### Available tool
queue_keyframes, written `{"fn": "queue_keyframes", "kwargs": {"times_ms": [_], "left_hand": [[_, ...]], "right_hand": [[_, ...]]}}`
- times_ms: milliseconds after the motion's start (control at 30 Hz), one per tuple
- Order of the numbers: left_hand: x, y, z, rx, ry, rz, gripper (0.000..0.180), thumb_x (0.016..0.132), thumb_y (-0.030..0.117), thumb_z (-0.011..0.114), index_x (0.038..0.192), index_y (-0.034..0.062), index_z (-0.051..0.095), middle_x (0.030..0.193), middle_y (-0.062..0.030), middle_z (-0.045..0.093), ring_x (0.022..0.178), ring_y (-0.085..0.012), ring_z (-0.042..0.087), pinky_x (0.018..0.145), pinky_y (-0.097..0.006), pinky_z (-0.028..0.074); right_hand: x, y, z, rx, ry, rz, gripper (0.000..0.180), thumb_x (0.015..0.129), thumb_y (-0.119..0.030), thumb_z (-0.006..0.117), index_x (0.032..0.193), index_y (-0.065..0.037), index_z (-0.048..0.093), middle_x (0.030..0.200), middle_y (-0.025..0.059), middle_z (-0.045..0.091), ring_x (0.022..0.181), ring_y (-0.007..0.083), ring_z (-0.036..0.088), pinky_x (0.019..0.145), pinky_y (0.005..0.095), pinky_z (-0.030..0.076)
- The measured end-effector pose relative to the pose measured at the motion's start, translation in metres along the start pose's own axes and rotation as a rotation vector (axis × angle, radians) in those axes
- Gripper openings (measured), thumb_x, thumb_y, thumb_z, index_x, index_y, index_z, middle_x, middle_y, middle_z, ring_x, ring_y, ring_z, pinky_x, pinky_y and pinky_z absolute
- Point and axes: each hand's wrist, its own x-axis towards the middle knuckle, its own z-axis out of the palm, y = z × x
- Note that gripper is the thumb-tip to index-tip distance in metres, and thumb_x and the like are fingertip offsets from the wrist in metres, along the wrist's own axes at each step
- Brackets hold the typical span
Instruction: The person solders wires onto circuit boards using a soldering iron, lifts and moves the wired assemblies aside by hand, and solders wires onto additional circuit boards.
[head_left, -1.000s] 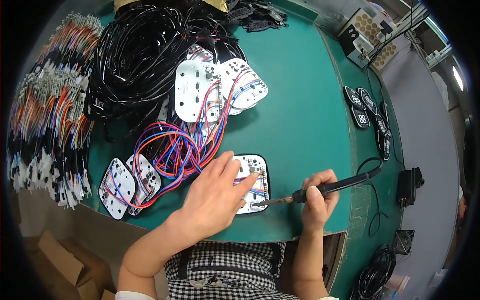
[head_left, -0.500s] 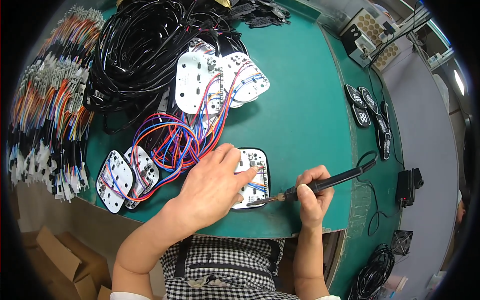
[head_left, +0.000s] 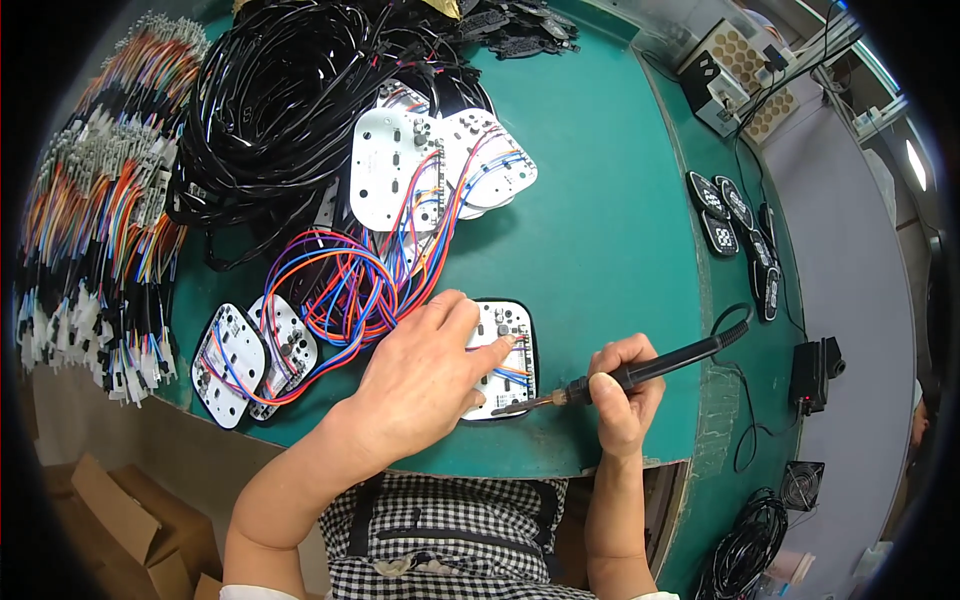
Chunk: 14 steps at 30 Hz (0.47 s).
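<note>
My left hand is closed over the left side of a white circuit board set in a dark rounded housing on the bench. Its index finger presses on the board near the short coloured wires, and the thumb lies by the board's lower left; the underside of the grip is hidden. In my right hand is a black soldering iron, held like a pen. The iron's dark tip lies over the board's lower edge, below the wires; whether it touches is unclear.
Wired white boards and red-and-blue cables lie beyond my left hand, with two boards further left. Black cable coils and bundled coloured wires fill the far left. At right are black-framed panels and a black box.
Almost nothing differs. The view has shifted slightly, while both hands, the board and the soldering iron keep nearly the same places.
</note>
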Motion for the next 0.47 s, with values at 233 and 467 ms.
{"fn": "queue_keyframes", "kwargs": {"times_ms": [233,467], "left_hand": [[0.0001,-0.0005,0.0003,0.002,0.007,0.005,0.054,0.06,0.01,0.076,0.111,0.0132,0.061,0.106,-0.0121,0.049,0.108,-0.0295,0.047,0.087,-0.039,0.043],[-0.0003,-0.0011,0.0012,-0.003,-0.008,0.0,0.055,0.061,0.01,0.075,0.114,0.0137,0.06,0.107,-0.0129,0.049,0.112,-0.0313,0.045,0.09,-0.039,0.042]], "right_hand": [[0.0013,-0.0002,0.0005,0.007,0.007,-0.007,0.018,0.073,-0.013,0.063,0.077,-0.005,0.048,0.064,-0.0032,0.044,0.055,0.0036,0.037,0.049,0.0201,0.029],[0.0009,0.0012,-0.0007,-0.005,0.0,-0.01,0.018,0.073,-0.013,0.064,0.077,-0.005,0.048,0.064,-0.0025,0.046,0.055,0.0035,0.037,0.048,0.0202,0.029]]}}
